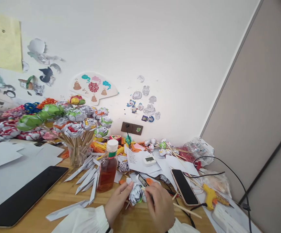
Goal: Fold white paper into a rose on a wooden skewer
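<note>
Low in the middle of the head view, a white folded-paper flower [135, 193] with a little green at its lower edge is between my hands. My left hand [118, 201] pinches it from the left with thumb and fingers. My right hand [161, 204] is closed at the flower's right side, around a thin wooden stick [187, 211]. A pale tip shows at the fingertips, and the stick's long end comes out to the right, in line with it. Whether the stick joins the flower is hidden by my fingers.
A bottle of amber liquid [107, 168] stands left of my hands, near folded paper strips [85, 176]. A container of paper flowers [76, 153] is behind. To the right lie a phone [185, 187], a yellow glue gun [209, 196] and black cables. A dark tablet [26, 197] lies left.
</note>
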`<state>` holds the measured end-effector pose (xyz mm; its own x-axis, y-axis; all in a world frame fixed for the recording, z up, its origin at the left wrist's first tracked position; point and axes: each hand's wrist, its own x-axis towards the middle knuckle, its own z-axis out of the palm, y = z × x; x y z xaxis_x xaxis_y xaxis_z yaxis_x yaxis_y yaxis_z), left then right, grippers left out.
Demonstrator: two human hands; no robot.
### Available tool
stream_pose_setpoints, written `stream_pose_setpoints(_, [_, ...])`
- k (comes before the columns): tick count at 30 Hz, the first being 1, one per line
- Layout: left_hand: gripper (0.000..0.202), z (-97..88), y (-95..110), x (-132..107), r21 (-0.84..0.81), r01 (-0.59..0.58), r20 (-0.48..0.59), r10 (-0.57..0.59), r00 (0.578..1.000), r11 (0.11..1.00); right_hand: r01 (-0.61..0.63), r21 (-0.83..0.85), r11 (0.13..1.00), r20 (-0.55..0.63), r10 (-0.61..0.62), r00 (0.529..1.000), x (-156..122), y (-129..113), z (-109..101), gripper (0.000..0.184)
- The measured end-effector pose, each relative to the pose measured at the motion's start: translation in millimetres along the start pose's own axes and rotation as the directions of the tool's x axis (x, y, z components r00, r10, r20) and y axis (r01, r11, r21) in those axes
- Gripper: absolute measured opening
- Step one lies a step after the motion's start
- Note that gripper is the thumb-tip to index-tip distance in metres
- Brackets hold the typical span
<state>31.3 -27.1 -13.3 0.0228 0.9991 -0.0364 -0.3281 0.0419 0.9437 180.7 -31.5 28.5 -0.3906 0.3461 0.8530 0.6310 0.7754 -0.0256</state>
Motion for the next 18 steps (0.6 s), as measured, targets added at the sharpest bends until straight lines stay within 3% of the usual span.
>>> stream_pose_setpoints(13, [0.042, 6.8, 9, -8, 0.039, 0.001, 0.015, -0.002, 1.0, 0.999, 0.01, 0.01, 1.0, 0.106, -0.011, 0.994, -8, 5, 6, 0.019])
stream_pose_setpoints(18, [0.041, 10.3, 10, -12, 0.051, 0.024, 0.007, -0.025, 1.0, 0.998, 0.06, 0.005, 0.998, 0.031, -0.06, 0.998, -4, 0, 4, 0.021])
